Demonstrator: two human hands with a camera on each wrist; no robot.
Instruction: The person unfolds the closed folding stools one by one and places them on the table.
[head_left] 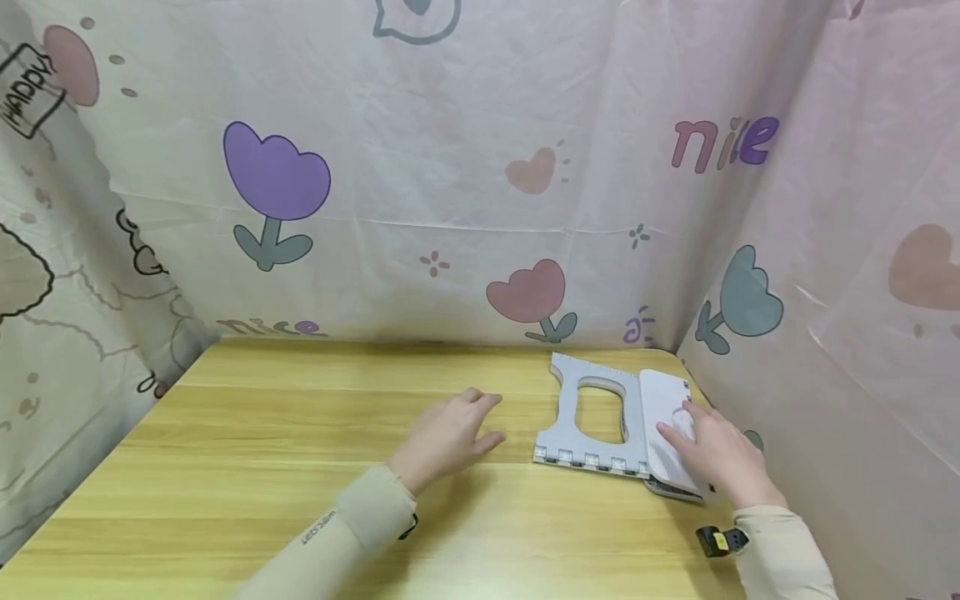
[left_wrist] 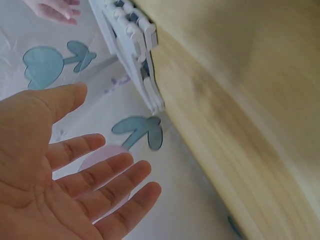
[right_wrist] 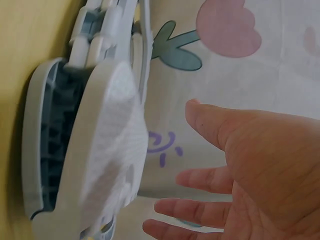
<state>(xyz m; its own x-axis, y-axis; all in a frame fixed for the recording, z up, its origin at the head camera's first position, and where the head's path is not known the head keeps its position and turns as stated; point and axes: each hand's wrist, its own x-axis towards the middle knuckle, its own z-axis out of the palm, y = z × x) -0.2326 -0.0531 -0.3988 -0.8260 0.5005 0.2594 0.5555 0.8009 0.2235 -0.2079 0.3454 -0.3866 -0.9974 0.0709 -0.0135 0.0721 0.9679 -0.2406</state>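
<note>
A folded white plastic stool (head_left: 592,452) lies flat on the wooden table (head_left: 262,433) near its far right corner. It has a cut-out handle hole and a textured white panel on its right side. My right hand (head_left: 720,462) is over that panel with fingers straight; in the right wrist view the right hand (right_wrist: 260,170) is spread beside the stool (right_wrist: 105,145) with a gap showing. My left hand (head_left: 450,433) hovers open over the table, just left of the stool. The left wrist view shows the left hand's (left_wrist: 65,190) bare palm, with the stool (left_wrist: 135,50) beyond it.
A printed cloth curtain (head_left: 480,192) with tulips and hearts walls in the table at the back and both sides, close behind the stool. A small black and yellow device (head_left: 720,540) sits at my right wrist.
</note>
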